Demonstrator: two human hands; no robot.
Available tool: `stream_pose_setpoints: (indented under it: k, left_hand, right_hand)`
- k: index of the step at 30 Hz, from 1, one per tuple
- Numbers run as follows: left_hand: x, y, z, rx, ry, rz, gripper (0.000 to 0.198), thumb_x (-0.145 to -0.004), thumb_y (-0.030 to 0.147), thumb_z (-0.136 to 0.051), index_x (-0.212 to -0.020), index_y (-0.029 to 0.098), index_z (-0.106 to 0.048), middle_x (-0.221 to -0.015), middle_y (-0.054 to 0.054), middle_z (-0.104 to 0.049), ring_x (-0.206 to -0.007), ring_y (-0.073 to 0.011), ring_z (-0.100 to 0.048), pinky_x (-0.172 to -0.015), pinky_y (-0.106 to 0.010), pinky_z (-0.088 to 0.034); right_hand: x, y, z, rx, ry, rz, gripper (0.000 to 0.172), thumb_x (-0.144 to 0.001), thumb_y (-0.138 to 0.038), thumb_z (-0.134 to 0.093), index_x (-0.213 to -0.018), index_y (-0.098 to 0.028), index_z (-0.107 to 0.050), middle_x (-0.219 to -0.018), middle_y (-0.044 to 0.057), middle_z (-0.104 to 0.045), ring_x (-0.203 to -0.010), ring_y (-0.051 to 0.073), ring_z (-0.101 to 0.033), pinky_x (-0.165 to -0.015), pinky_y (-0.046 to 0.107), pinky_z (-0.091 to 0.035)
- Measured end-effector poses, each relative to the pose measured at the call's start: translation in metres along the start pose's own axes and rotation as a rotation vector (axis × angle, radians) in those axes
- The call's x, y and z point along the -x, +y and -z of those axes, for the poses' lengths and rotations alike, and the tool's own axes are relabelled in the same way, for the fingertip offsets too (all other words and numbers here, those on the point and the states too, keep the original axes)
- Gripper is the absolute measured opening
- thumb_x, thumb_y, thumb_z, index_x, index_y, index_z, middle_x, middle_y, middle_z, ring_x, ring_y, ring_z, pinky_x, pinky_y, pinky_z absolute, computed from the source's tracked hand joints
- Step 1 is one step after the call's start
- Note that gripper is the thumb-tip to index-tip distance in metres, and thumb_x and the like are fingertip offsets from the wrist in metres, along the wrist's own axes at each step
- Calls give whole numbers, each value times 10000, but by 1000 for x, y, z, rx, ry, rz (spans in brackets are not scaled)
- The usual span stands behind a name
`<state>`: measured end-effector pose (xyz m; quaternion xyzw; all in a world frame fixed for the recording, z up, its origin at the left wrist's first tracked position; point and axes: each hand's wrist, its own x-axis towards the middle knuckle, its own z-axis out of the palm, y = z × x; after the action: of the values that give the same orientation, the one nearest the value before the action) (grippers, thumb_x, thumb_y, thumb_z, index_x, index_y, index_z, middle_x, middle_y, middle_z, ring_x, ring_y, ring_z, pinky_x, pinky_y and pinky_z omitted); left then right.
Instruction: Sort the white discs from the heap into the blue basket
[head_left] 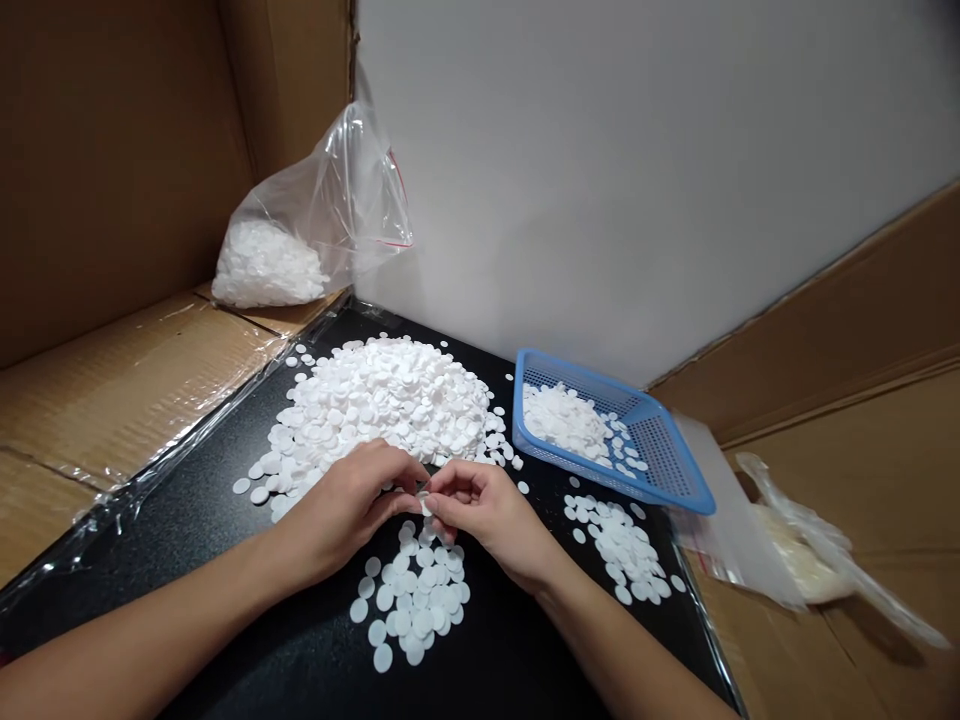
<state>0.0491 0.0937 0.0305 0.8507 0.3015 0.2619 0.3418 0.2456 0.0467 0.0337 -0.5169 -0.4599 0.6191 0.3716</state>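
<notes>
Thumb and fingers of my left hand point(360, 500) are pinched together at the front edge of a large heap of white discs point(390, 390). Meeting it from the right, my right hand point(487, 515) pinches too, and a small white disc point(425, 503) shows between the two sets of fingertips. Just below my hands lies a loose pile of flat white discs point(420, 595) on the black tabletop point(247, 620). Exactly how each fingertip grips the disc is partly hidden.
A blue basket point(615, 480) with white pieces stands at the right. In front of it lies a smaller group of discs point(626, 550). A clear zip bag point(300, 240) of white pieces sits on cardboard at the back left; another bag point(810, 560) lies far right. A white wall point(637, 180) rises behind.
</notes>
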Motion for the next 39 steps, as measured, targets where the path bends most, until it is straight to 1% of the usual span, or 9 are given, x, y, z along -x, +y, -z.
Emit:
stream_pose_setpoints:
  k: [3, 7, 15, 18, 21, 25, 28, 35, 39]
  left_hand:
    - [-4, 5, 0, 209, -67, 109, 120, -962, 297, -551, -970, 213, -636, -859, -5, -698, -767, -162, -618, -680, -271, -433]
    - [-8, 5, 3, 283, -65, 235, 121, -927, 305, -580, -979, 207, -630, -770, 15, -669, -708, -145, -583, -640, -258, -412]
    - [-8, 9, 7, 285, -51, 271, 144, -904, 300, -549, -994, 200, -601, -743, 26, -629, -628, -122, -540, -567, -237, -391]
    - [-6, 6, 7, 203, -50, 220, 99, -902, 265, -561, -947, 203, -623, -773, 12, -666, -684, -137, -589, -605, -242, -420]
    - [-2, 2, 8, 75, -126, 47, 108, -909, 189, -554, -914, 204, -661, -822, -11, -680, -735, -145, -607, -640, -240, -436]
    - [4, 0, 13, -46, -349, -187, 260, -951, 107, -475, -894, 214, -704, -853, -44, -684, -823, -170, -606, -698, -253, -445]
    - [4, 2, 18, 23, -424, -168, 273, -974, 126, -487, -889, 222, -728, -910, -53, -710, -860, -171, -634, -743, -252, -474]
    - [-2, -12, 17, -166, -97, -106, 221, -959, 126, -490, -880, 216, -676, -841, -22, -649, -831, -181, -569, -709, -281, -438]
    - [-1, -20, 6, -287, -63, -99, 206, -944, 128, -510, -852, 208, -676, -817, -22, -583, -813, -192, -511, -681, -299, -396]
  right_hand:
    - [0, -1, -1, -83, -13, -24, 409, -649, -500, -849, -790, -167, -658, -639, -23, -628, -575, 115, -577, -582, 258, -472]
    - [0, -2, 0, -130, -24, -6, 399, -654, -470, -855, -848, -152, -710, -703, -4, -665, -645, 126, -636, -658, 274, -517]
    - [2, -5, 6, -107, 16, -60, 415, -588, -397, -897, -828, -145, -672, -700, 13, -696, -671, 168, -692, -645, 282, -523]
    - [3, -6, 9, 12, -46, -85, 263, -665, -329, -835, -791, -151, -688, -651, 4, -682, -605, 141, -638, -627, 276, -501]
    - [6, -8, 11, 323, -68, -54, 78, -757, -201, -700, -811, -165, -744, -630, -6, -664, -574, 129, -585, -594, 255, -460]
    - [9, -12, 16, 621, -44, 31, 216, -770, -104, -610, -856, -192, -787, -781, 20, -712, -634, 133, -587, -563, 229, -417]
    - [11, -16, 23, 730, -68, 38, 211, -797, -124, -600, -858, -208, -783, -801, 22, -716, -629, 139, -584, -534, 232, -392]
    - [-9, -4, 17, 874, 145, 321, 67, -894, -196, -652, -942, -207, -697, -869, 30, -661, -781, 176, -606, -711, 291, -456]
    - [-20, 10, 5, 955, 188, 446, 41, -918, -179, -621, -918, -205, -653, -907, 45, -632, -787, 182, -600, -696, 287, -456]
